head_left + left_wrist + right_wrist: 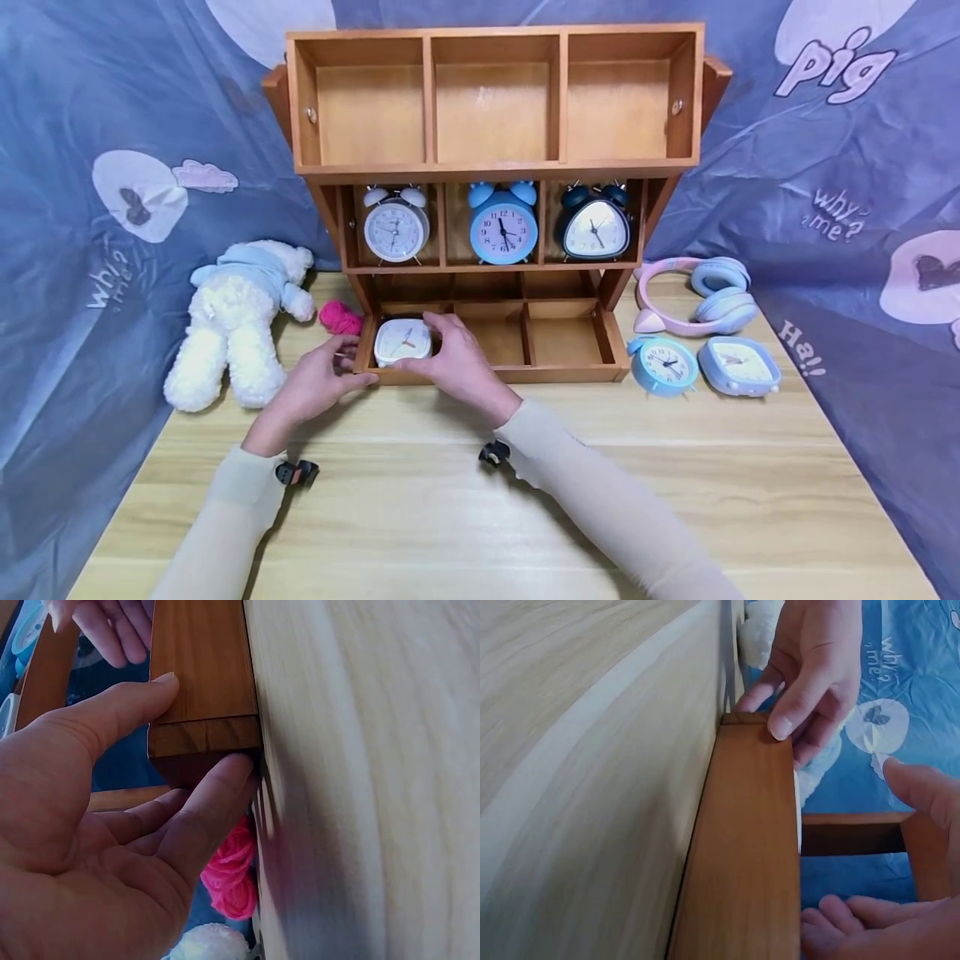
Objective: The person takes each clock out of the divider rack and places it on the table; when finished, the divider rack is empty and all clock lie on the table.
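A white rounded-square clock with an orange hand lies face up in the left bottom compartment of the brown wooden shelf. My left hand grips the shelf's front left corner, its thumb on the front board and its fingers curled round the end. At the clock's right side is my right hand, thumb near the lower edge, fingers near the upper. The right wrist view shows that thumb raised and apart from the loosely bent fingers; the front board hides the clock there.
Above, a white, a blue and a black alarm clock stand in the middle row. A teddy bear and pink yarn lie left. Headphones, a light-blue clock and a pale-blue square clock lie right.
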Available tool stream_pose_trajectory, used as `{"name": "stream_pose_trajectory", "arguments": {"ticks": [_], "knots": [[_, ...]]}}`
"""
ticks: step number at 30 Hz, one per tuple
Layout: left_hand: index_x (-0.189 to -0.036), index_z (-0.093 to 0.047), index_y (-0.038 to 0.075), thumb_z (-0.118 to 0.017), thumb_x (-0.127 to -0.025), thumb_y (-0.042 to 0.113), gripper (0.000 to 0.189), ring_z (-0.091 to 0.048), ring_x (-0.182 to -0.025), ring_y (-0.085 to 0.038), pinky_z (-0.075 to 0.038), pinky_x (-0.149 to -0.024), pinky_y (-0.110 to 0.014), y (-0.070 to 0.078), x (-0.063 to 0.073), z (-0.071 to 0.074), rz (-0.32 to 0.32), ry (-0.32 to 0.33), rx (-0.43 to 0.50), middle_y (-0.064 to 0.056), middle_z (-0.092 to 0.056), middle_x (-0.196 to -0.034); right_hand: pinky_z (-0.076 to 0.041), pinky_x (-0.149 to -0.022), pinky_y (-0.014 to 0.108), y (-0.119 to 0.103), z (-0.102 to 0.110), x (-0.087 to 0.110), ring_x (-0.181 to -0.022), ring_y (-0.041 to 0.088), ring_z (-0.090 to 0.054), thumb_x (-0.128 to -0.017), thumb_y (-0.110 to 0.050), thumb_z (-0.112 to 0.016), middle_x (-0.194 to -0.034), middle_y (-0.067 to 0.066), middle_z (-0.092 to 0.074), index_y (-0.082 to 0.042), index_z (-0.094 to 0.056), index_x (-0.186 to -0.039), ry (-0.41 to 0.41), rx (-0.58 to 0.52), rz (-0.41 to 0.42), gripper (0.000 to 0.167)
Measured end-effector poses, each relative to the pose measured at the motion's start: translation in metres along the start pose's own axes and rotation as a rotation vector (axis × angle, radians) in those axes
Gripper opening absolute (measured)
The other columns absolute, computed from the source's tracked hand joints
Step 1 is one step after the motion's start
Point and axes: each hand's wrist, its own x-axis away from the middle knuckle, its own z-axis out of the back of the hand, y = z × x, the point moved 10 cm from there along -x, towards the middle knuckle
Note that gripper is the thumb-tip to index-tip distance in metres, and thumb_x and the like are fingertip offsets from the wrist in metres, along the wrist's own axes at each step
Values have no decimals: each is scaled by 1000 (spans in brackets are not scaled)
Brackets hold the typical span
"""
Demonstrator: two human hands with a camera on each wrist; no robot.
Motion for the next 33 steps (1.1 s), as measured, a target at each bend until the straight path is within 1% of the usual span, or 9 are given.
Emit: {"name": "stream_pose_trajectory", "arguments": {"ticks": [3, 9, 13, 17, 21, 24, 26, 29, 33], "knots": [[-160, -50, -4, -87, -100, 33, 80, -74, -125, -40, -62, -102, -51, 1, 1, 0, -7, 1, -3, -27, -70, -146, -45, -130, 53, -2, -5, -2, -148, 38, -57, -85, -33, -99, -164, 19, -53, -1, -46, -167, 31, 3, -10, 103], [-160, -49, -5, -88, -100, 30, 80, -75, -124, -41, -63, -102, -52, 1, 2, 1, -16, 12, -4, -29, -70, -144, -49, -128, 51, -5, -12, -3, -143, 39, -60, -82, -32, -101, -167, 22, -47, 1, -41, -169, 99, 34, -59, 110], [-159, -51, -6, -88, -99, 29, 78, -75, -122, -39, -62, -100, -48, 1, 1, 2, -20, 17, -11, -28, -72, -141, -48, -129, 51, -5, -18, -3, -146, 40, -59, -83, -32, -100, -170, 21, -43, 1, -38, -171, 119, 45, -91, 112], [-158, -52, -6, -87, -100, 28, 76, -75, -121, -38, -61, -100, -45, 1, 1, 1, -22, 14, -5, -27, -73, -140, -55, -123, 50, 3, -29, -9, -142, 37, -62, -82, -36, -99, -167, 20, -44, 1, -40, -169, 152, 133, -84, 112], [-157, -52, -6, -87, -100, 28, 75, -75, -121, -38, -61, -100, -47, 1, 1, 1, -20, 14, 1, -27, -74, -138, -57, -120, 48, 1, -33, -11, -141, 36, -60, -82, -36, -99, -161, 22, -47, 3, -42, -166, 176, 182, -82, 109], [-158, -52, -6, -87, -100, 28, 75, -76, -121, -39, -62, -102, -51, 1, 1, 0, -20, 7, 0, -27, -74, -138, -52, -126, 47, -8, -32, -7, -147, 37, -55, -83, -33, -100, -161, 24, -47, 5, -41, -166, 162, 184, -101, 109], [-158, -52, -6, -87, -100, 28, 76, -75, -122, -39, -63, -103, -54, 1, 1, -1, -22, 5, 2, -27, -74, -138, -50, -128, 45, -9, -33, -9, -148, 37, -53, -84, -34, -100, -160, 24, -48, 6, -41, -166, 162, 220, -105, 109], [-158, -51, -6, -87, -100, 28, 76, -75, -122, -40, -63, -104, -55, 0, 0, -1, -23, 7, 6, -27, -73, -139, -49, -129, 43, -10, -35, -11, -148, 37, -54, -85, -38, -99, -159, 24, -49, 7, -42, -165, 162, 272, -108, 108], [-158, -51, -6, -87, -100, 28, 77, -75, -122, -40, -63, -104, -55, 1, -1, 0, -26, 7, 6, -27, -73, -139, -50, -128, 44, -12, -36, -13, -147, 39, -55, -85, -41, -99, -158, 27, -49, 9, -42, -163, 168, 306, -103, 109]]}}
